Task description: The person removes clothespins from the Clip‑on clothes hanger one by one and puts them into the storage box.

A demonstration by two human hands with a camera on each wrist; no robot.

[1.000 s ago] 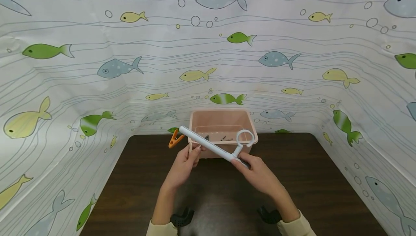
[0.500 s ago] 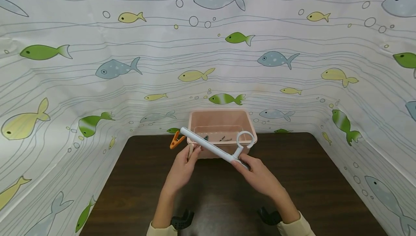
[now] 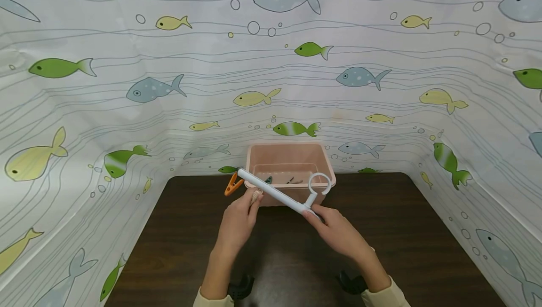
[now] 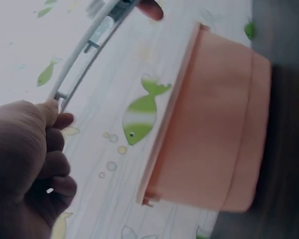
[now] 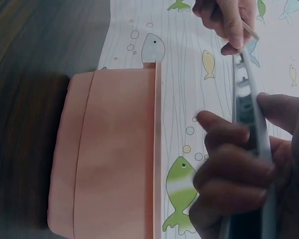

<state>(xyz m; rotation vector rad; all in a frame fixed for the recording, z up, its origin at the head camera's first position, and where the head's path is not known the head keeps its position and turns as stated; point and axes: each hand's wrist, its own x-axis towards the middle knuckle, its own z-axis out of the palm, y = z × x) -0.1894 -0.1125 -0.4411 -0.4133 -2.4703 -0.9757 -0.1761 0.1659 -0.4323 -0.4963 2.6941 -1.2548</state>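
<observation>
A white hook bar is up before the pink bin.
Hold it still: the right hand grips near the hook. The left hand pinches a small pale piece; go gently. The orange clip may get in the way.

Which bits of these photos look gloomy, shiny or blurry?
Head view: bright and mostly clear, with a soft sheen on the dark wood-grain table; left wrist view: dim and hazy, the left hand dark against the pale fish-print backdrop; right wrist view: also dull, with the nearer fingers of the right hand and near end of the white hanger blurred.
</observation>
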